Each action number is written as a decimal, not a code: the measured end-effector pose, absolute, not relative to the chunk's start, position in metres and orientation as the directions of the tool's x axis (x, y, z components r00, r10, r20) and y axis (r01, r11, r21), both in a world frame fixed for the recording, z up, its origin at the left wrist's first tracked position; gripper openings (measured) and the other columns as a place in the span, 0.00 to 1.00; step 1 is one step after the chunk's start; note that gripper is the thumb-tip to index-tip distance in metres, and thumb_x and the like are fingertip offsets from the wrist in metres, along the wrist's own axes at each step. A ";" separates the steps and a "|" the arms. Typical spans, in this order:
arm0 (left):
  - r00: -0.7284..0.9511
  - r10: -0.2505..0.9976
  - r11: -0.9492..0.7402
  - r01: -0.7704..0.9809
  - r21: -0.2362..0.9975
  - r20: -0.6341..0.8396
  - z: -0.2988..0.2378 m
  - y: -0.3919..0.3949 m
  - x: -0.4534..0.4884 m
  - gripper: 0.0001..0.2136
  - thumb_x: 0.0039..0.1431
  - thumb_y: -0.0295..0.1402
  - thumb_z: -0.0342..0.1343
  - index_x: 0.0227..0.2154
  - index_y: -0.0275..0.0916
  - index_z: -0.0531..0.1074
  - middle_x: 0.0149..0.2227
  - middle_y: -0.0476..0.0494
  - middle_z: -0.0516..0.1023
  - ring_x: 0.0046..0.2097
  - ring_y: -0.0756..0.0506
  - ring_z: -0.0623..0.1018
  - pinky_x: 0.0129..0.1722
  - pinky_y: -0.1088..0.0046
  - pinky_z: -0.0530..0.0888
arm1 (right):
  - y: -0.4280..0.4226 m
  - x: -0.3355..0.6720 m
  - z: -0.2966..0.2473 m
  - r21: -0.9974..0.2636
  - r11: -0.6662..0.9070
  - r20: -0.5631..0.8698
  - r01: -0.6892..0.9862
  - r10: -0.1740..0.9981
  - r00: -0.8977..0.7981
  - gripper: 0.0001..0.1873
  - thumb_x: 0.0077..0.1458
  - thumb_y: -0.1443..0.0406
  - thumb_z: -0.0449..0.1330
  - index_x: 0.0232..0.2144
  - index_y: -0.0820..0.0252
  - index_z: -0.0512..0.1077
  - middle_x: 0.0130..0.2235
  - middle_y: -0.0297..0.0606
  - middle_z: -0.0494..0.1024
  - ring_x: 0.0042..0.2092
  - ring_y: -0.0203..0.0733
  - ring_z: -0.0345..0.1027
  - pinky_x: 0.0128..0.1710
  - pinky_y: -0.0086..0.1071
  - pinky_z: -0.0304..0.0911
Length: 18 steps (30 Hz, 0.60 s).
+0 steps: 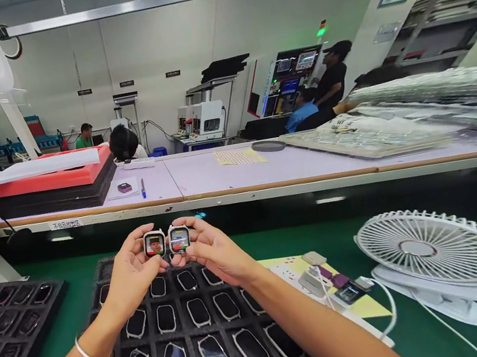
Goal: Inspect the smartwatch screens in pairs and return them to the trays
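Observation:
My left hand [135,261] grips a smartwatch [155,244] by its edges, its lit screen turned toward me. A second smartwatch [179,238], also lit, is pinched between the fingers and thumb of my right hand [209,248]. The two silver-framed watches are side by side, close together, and neither shows a strap. They are held up over the far end of a black foam tray [154,356]. Rows of strapless watches with dark screens lie in the tray's compartments, partly hidden by my forearms.
A white fan [422,251] stands at right. Beside it, cables and small devices lie on yellow paper [372,306]. Another black tray [2,331] with watches is at left. A raised shelf [201,176] carries red and black foam stacks and plastic-wrapped sheets. Several people are in the background.

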<state>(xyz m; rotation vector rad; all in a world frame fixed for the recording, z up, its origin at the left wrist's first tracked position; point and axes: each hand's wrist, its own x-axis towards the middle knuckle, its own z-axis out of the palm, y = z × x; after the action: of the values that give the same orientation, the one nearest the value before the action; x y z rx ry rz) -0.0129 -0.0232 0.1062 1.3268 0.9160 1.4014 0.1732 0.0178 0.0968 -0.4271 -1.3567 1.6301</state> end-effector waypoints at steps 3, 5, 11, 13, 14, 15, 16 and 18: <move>0.056 0.960 -0.265 -0.147 0.953 0.276 0.105 -0.020 -0.011 0.27 0.48 0.26 0.64 0.53 0.40 0.67 0.42 0.46 0.77 0.31 0.52 0.78 0.34 0.74 0.78 | 0.019 0.174 0.094 -0.897 0.080 0.310 -0.435 0.815 -0.489 0.24 0.50 0.72 0.63 0.50 0.55 0.66 0.41 0.35 0.80 0.33 0.38 0.78 0.38 0.36 0.73; 0.054 0.961 -0.260 -0.144 0.955 0.270 0.101 -0.019 -0.010 0.27 0.48 0.26 0.63 0.53 0.40 0.67 0.42 0.46 0.77 0.31 0.52 0.78 0.34 0.74 0.78 | 0.019 0.175 0.089 -0.898 0.084 0.312 -0.432 0.814 -0.490 0.24 0.51 0.71 0.63 0.50 0.55 0.66 0.40 0.35 0.79 0.35 0.38 0.78 0.38 0.35 0.73; 0.047 0.973 -0.218 -0.124 0.968 0.226 0.085 -0.015 -0.008 0.26 0.49 0.26 0.63 0.52 0.40 0.67 0.40 0.47 0.77 0.30 0.52 0.77 0.32 0.74 0.77 | 0.023 0.175 0.068 -0.906 0.062 0.283 -0.419 0.825 -0.489 0.23 0.51 0.71 0.63 0.50 0.55 0.66 0.39 0.35 0.79 0.35 0.39 0.78 0.39 0.38 0.74; 0.038 0.977 -0.205 -0.118 0.972 0.210 0.081 -0.013 -0.008 0.26 0.48 0.26 0.63 0.52 0.40 0.67 0.39 0.47 0.77 0.30 0.52 0.77 0.32 0.75 0.77 | 0.025 0.174 0.063 -0.910 0.048 0.267 -0.413 0.829 -0.492 0.23 0.51 0.71 0.63 0.50 0.55 0.66 0.39 0.35 0.79 0.35 0.40 0.78 0.39 0.38 0.74; 0.035 0.979 -0.196 -0.114 0.974 0.201 0.078 -0.011 -0.008 0.26 0.48 0.26 0.63 0.52 0.40 0.67 0.39 0.47 0.77 0.30 0.52 0.77 0.32 0.75 0.77 | 0.026 0.174 0.061 -0.911 0.040 0.258 -0.409 0.832 -0.492 0.23 0.52 0.70 0.63 0.50 0.55 0.66 0.39 0.35 0.79 0.35 0.40 0.78 0.39 0.38 0.74; 0.033 0.981 -0.188 -0.110 0.976 0.193 0.076 -0.010 -0.008 0.26 0.48 0.26 0.63 0.52 0.40 0.67 0.40 0.47 0.77 0.30 0.52 0.77 0.31 0.75 0.77 | 0.027 0.174 0.059 -0.913 0.033 0.248 -0.406 0.835 -0.492 0.23 0.52 0.70 0.63 0.50 0.55 0.66 0.39 0.35 0.79 0.35 0.40 0.78 0.39 0.38 0.74; 0.032 0.982 -0.180 -0.106 0.978 0.185 0.075 -0.008 -0.008 0.26 0.48 0.26 0.63 0.52 0.40 0.68 0.40 0.46 0.77 0.30 0.52 0.77 0.32 0.74 0.77 | 0.028 0.174 0.057 -0.915 0.026 0.240 -0.403 0.837 -0.492 0.23 0.52 0.70 0.64 0.51 0.55 0.67 0.39 0.35 0.79 0.35 0.40 0.78 0.39 0.38 0.74; 0.032 0.984 -0.173 -0.103 0.980 0.177 0.072 -0.006 -0.008 0.26 0.47 0.26 0.63 0.51 0.40 0.68 0.41 0.46 0.77 0.30 0.52 0.77 0.32 0.74 0.78 | 0.030 0.174 0.055 -0.916 0.019 0.233 -0.402 0.839 -0.492 0.23 0.52 0.70 0.64 0.51 0.55 0.67 0.39 0.35 0.79 0.35 0.40 0.78 0.39 0.38 0.74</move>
<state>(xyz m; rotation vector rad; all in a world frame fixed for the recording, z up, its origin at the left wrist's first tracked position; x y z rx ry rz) -0.0082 -0.0061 0.0718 1.2801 1.0166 1.3510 0.1738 0.0300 0.0551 -0.4943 -1.3373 1.6497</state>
